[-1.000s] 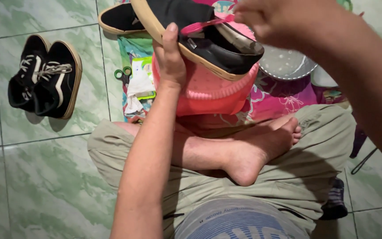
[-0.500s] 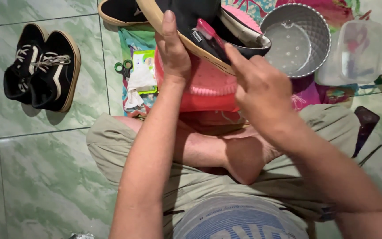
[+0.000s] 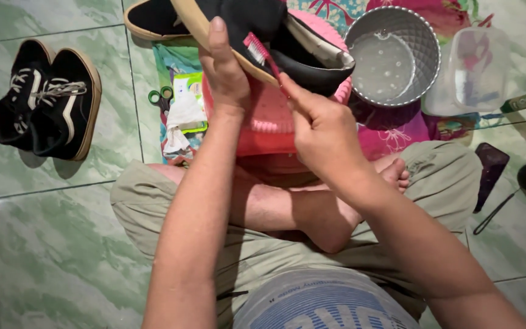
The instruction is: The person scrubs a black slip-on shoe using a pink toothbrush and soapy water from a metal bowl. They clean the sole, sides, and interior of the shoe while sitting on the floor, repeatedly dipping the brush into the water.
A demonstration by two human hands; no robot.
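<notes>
Landmark: pink basin [image 3: 275, 125], on the tiled floor in front of the seated person's crossed legs.

1. Black shoe [image 3: 263, 27]. Held above the basin, tan sole edge turned up toward the camera, presumably so that drips fall into the basin and the sole rim faces the brush. Long axis runs from upper left to lower right; the opening and pale insole lie at the lower-right end, over the basin's right rim. Which end is the toe is hard to tell from this angle.

2. Left hand [image 3: 226, 70]. Wrapped around the shoe's sole from below, fingers pointing away from the body, steadying it over the basin.

3. Right hand [image 3: 321, 128]. Closed around the handle of a red toothbrush [image 3: 263, 55]; the bristle head rests on the sole edge, handle slanting down toward the basin's right side.

4. Metal bowl [image 3: 394, 55]. Right of the basin, holding water.

5. Pair of black sneakers [image 3: 47, 100]. Well left of the basin, set aside.

6. Green-handled scissors [image 3: 161, 96]. Just left of the basin.
</notes>
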